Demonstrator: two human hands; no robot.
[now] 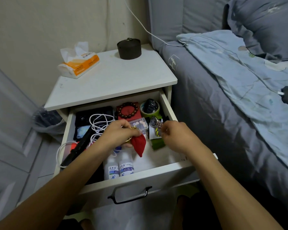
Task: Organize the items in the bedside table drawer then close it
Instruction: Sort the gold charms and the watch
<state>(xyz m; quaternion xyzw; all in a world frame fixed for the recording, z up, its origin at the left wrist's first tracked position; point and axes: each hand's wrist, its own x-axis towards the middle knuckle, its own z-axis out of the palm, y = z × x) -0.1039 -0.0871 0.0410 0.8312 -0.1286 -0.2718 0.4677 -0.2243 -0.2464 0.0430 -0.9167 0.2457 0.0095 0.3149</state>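
The white bedside drawer (156, 175) stands pulled open, full of small items. My left hand (118, 136) holds a red cloth pouch (140, 144) with a gold clasp over the drawer's middle. My right hand (175, 135) pinches the metal band of a silver wristwatch (155, 122) near the drawer's right side. Inside lie a white cable (98, 122), a black stick-like object (78, 148), two white bottles (119, 166), a clear box of dice (140, 124), a wooden bead bracelet (128, 109) on a red box, and a green tape roll (150, 107).
On the table top (116, 77) sit a tissue pack (78, 62) and a dark round container (129, 48). A bed (223, 97) with grey-blue bedding runs along the right. A bin with a plastic liner (47, 118) stands left of the table, beside a white door (10, 138).
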